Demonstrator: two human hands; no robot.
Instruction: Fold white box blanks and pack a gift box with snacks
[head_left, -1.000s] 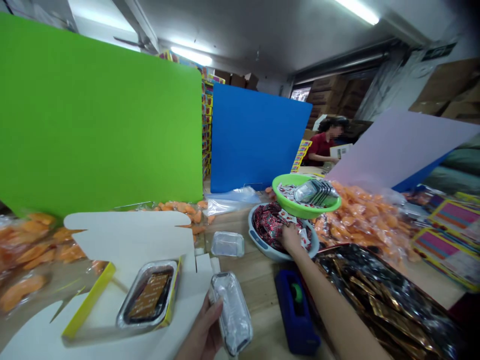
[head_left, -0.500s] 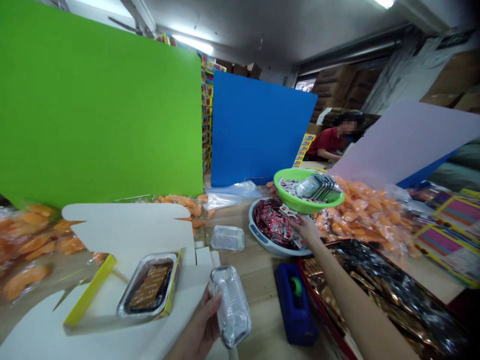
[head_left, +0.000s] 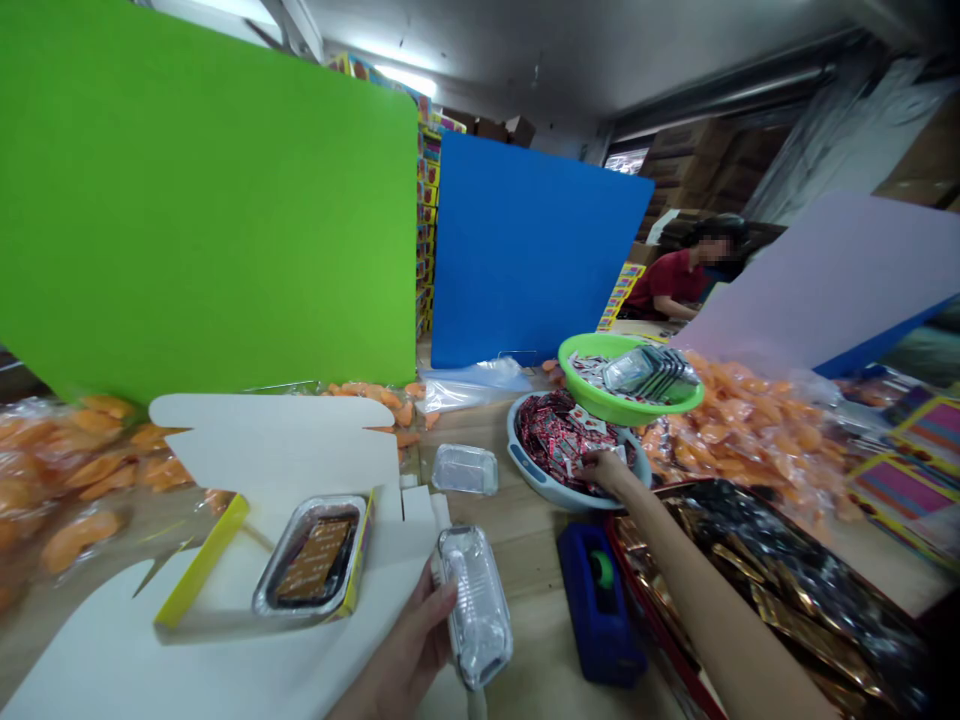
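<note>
A foil tray (head_left: 478,606) is gripped by the fingers (head_left: 442,600) of the left hand (head_left: 409,655) at the bottom middle of the frame. The thumb is pressed on its near side. The tray is held just above the bench (head_left: 525,535), with its shiny top turned up. The right hand (head_left: 604,468) is stretched out to the middle right. Its fingers are curled down among the red packets (head_left: 551,435) in a grey bowl (head_left: 534,480). Whether a packet is pinched cannot be told.

A blue tape holder (head_left: 596,610) is seen on the bench between the two arms. At the lower left, an open white box (head_left: 277,450) is laid flat, and a filled tray (head_left: 315,555) with something brown in it is set inside. A small clear tub (head_left: 465,468) is placed near the grey bowl. A green bowl (head_left: 611,408) with shiny packs in it is perched just behind the grey bowl. Orange bags (head_left: 750,440) are piled at the right, and gold wrappers (head_left: 787,590) are heaped at the lower right. A green board (head_left: 210,200) and a blue board (head_left: 532,250) are stood up at the back. A person in red (head_left: 671,285) is seated at the upper right.
</note>
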